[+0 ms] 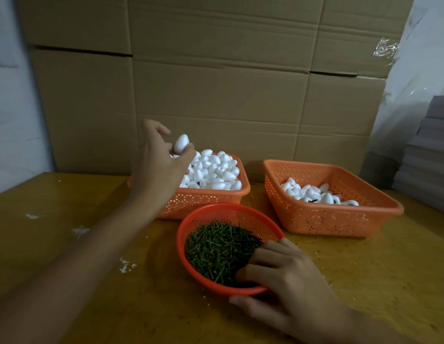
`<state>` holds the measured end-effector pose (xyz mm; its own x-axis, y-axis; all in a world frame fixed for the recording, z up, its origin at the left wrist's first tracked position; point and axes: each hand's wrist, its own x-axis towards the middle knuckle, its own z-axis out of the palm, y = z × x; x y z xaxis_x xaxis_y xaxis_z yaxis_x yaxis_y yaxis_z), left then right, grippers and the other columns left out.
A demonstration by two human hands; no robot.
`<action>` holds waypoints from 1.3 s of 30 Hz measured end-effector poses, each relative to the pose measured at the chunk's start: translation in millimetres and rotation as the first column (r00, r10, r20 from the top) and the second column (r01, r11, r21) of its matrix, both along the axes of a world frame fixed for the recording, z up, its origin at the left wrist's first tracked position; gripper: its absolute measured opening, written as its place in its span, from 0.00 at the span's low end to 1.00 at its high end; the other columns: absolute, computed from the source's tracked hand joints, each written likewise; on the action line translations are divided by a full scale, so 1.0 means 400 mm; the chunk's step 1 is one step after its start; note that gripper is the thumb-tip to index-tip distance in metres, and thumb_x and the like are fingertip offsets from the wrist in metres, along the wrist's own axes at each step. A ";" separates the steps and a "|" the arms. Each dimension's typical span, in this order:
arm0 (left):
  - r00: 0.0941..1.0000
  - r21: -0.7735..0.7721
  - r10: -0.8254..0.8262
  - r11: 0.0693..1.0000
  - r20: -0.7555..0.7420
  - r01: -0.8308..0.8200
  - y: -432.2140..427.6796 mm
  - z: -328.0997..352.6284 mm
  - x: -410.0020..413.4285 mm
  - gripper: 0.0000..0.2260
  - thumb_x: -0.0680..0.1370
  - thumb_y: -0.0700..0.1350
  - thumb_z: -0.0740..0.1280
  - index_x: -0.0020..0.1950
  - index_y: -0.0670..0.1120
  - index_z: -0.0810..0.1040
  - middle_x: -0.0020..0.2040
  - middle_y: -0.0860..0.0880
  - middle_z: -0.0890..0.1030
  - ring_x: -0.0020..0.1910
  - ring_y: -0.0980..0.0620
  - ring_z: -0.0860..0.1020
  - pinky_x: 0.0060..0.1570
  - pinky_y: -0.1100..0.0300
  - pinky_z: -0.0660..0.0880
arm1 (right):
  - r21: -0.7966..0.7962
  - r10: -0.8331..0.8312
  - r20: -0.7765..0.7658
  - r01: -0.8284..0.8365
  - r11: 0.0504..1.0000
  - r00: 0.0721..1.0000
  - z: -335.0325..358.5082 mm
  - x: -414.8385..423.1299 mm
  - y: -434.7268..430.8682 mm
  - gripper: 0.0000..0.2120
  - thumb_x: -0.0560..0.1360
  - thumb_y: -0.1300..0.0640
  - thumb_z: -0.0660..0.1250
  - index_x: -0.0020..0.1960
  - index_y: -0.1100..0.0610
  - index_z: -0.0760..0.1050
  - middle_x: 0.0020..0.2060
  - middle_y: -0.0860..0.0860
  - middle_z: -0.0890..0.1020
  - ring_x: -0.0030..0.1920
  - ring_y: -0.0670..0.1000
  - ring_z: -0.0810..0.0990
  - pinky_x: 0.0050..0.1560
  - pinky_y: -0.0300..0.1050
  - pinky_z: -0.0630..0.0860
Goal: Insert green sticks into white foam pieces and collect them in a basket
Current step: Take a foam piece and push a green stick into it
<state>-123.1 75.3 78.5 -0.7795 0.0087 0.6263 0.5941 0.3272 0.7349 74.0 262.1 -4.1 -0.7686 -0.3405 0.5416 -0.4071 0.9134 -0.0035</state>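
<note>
My left hand (159,157) hovers over the left orange basket (211,197) and pinches one white egg-shaped foam piece (181,143) between thumb and fingers. That basket is heaped with plain white foam pieces (213,173). A round red basket (191,224) in front holds a pile of short green sticks (218,249). My right hand (283,276) reaches into its near right side, fingertips down among the sticks, thumb outside under the rim. The right orange basket (340,219) holds several foam pieces (315,193), some with green sticks in them.
The baskets stand on a yellow-brown wooden table (66,232) with white foam crumbs (80,230) on its left part. Large cardboard boxes (216,83) form a wall behind. A grey stack (429,155) stands at the right edge.
</note>
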 end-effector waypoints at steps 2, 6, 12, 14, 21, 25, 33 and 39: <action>0.983 0.055 -0.178 0.983 0.046 0.175 -0.013 -0.006 0.053 0.14 0.80 0.51 0.72 0.58 0.53 0.67 0.43 0.55 0.88 0.40 0.44 0.87 0.46 0.43 0.82 | -0.001 0.001 0.002 -0.001 1.000 1.000 -0.001 0.000 -0.002 0.17 0.81 0.33 0.65 0.50 0.44 0.84 0.41 0.40 0.79 0.45 0.43 0.77 0.45 0.47 0.75; 0.884 0.082 -0.441 0.898 0.154 0.433 -0.031 -0.047 0.160 0.10 0.79 0.53 0.71 0.54 0.52 0.73 0.47 0.53 0.89 0.41 0.49 0.88 0.43 0.48 0.83 | 0.015 0.006 -0.016 -0.006 1.000 1.000 -0.003 -0.003 -0.001 0.17 0.81 0.33 0.65 0.50 0.45 0.83 0.41 0.41 0.79 0.44 0.44 0.76 0.44 0.46 0.74; 0.811 0.171 -0.550 0.834 0.199 0.524 -0.067 -0.121 0.246 0.15 0.72 0.53 0.73 0.55 0.49 0.79 0.55 0.55 0.88 0.56 0.56 0.85 0.54 0.58 0.82 | 0.028 0.004 -0.036 -0.003 1.000 0.999 -0.005 -0.002 0.003 0.16 0.81 0.33 0.66 0.49 0.44 0.83 0.41 0.40 0.79 0.44 0.45 0.76 0.44 0.46 0.74; 0.820 0.169 -0.548 0.835 0.166 0.524 -0.080 -0.142 0.265 0.11 0.71 0.53 0.75 0.52 0.54 0.83 0.55 0.55 0.87 0.56 0.59 0.84 0.50 0.66 0.80 | 0.024 0.004 -0.031 -0.003 1.000 1.000 -0.005 -0.004 0.001 0.16 0.81 0.33 0.66 0.49 0.44 0.83 0.41 0.40 0.79 0.44 0.45 0.76 0.44 0.46 0.74; 0.807 0.174 -0.578 0.813 0.124 0.556 -0.100 -0.171 0.267 0.12 0.74 0.50 0.80 0.55 0.60 0.86 0.52 0.49 0.87 0.52 0.49 0.87 0.52 0.60 0.83 | 0.027 -0.004 -0.019 0.004 1.000 1.000 -0.003 0.000 0.002 0.17 0.81 0.33 0.64 0.49 0.44 0.83 0.41 0.40 0.78 0.44 0.44 0.76 0.44 0.45 0.72; 0.796 0.138 -0.599 0.799 0.092 0.585 -0.099 -0.189 0.269 0.14 0.74 0.55 0.75 0.60 0.60 0.84 0.56 0.51 0.87 0.56 0.48 0.86 0.55 0.59 0.82 | 0.026 0.001 -0.007 0.000 1.000 1.000 -0.003 -0.001 0.002 0.17 0.81 0.33 0.65 0.50 0.44 0.83 0.42 0.40 0.79 0.44 0.44 0.76 0.45 0.45 0.72; 0.790 0.225 -0.609 0.781 0.068 0.583 -0.099 -0.193 0.271 0.13 0.74 0.52 0.77 0.57 0.55 0.86 0.53 0.49 0.88 0.51 0.46 0.88 0.50 0.59 0.84 | 0.025 0.003 -0.007 -0.002 1.000 1.000 -0.003 0.000 0.001 0.16 0.81 0.33 0.65 0.51 0.44 0.84 0.43 0.40 0.79 0.45 0.44 0.76 0.45 0.45 0.73; 0.776 0.245 -0.624 0.769 0.090 0.590 -0.101 -0.201 0.271 0.13 0.73 0.50 0.77 0.57 0.53 0.84 0.52 0.47 0.88 0.50 0.44 0.88 0.52 0.58 0.84 | 0.022 0.014 -0.019 -0.013 1.000 1.000 -0.005 -0.004 0.000 0.16 0.81 0.34 0.66 0.51 0.44 0.83 0.42 0.40 0.79 0.44 0.43 0.76 0.44 0.47 0.74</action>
<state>-14.8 35.0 -2.0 -0.7393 0.4072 0.5363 0.4907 -0.2198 0.8432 72.6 262.3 -6.2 -0.7534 -0.3628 0.5483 -0.4192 0.9076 0.0245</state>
